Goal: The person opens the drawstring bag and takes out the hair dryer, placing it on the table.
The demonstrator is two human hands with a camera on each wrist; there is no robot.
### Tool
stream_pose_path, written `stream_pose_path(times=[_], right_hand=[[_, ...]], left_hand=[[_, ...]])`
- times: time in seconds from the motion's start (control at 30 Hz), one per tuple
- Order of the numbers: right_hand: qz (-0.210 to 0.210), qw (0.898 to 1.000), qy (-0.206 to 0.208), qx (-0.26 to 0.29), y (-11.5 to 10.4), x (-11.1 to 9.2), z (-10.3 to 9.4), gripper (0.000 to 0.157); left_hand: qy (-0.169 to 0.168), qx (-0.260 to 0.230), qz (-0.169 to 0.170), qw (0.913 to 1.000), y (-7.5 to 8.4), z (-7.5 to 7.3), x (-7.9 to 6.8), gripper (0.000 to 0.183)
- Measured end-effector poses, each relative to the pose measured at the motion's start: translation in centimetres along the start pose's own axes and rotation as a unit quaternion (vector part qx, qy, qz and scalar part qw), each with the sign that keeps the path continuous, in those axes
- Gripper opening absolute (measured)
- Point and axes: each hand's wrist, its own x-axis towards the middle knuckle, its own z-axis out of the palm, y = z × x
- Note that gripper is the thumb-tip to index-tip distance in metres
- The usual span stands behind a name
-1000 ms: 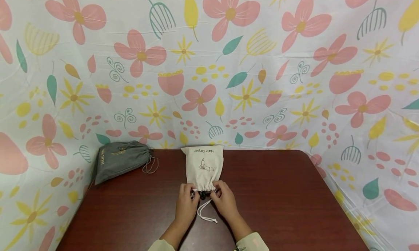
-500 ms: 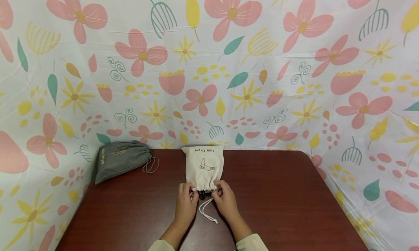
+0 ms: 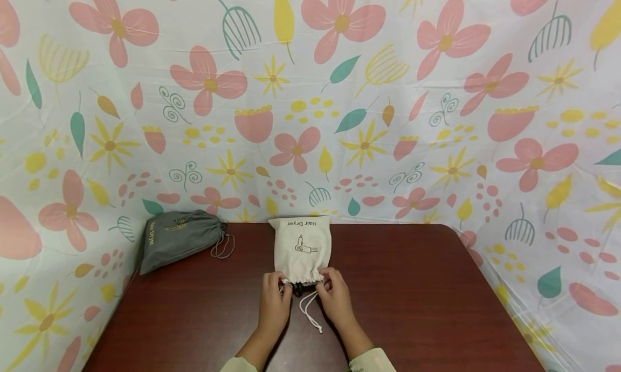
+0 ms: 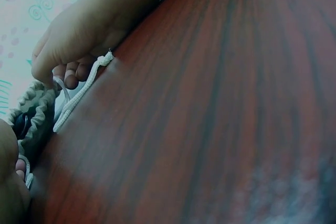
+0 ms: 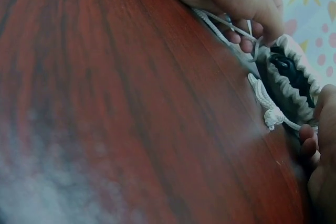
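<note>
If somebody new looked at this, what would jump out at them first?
Likely the floral backdrop, which rises behind and on both sides of the table. Next comes the cream Hair Dryer bag mid-table, its gathered mouth held by the left hand and right hand. A gray bag lies at the far left corner.

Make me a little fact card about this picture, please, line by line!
Surface: reddish-brown table
Middle: cream bag, printed "Hair Dryer"
Inside: something black, mostly hidden
Hands: left hand and right hand grip opposite sides of the cream bag's open end
String: white drawstring, knotted
Other bag: grey bag, far left, also printed "Hair Dryer"
Behind: flowery cloth
</note>
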Motion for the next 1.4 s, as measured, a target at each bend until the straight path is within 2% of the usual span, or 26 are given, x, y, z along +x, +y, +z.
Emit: stream_pose_path(times=[0.3, 0.73, 1.23, 1.4], right_hand=[[-0.003, 0.999, 0.024, 0.024, 0.22, -0.01, 0.10, 0.029], [0.001, 1.000, 0.003, 0.009, 0.07, -0.08, 0.42, 0.029], [0.001, 1.000, 0.013, 0.014, -0.13, -0.08, 0.22, 0.024], [-0.018, 0.999, 0.024, 0.012, -0.09, -0.08, 0.35, 0.026]], left_hand=[[0.017, -0.007, 0.000, 0.9998, -0.26, 0.18, -0.02, 0.018], [-0.019, 0.010, -0.036, 0.9991, -0.07, -0.15, 0.06, 0.025], [0.011, 0.007, -0.028, 0.9995, -0.22, 0.13, 0.09, 0.021], [0.019, 0.002, -0.017, 0.9997, -0.25, -0.03, 0.11, 0.020]])
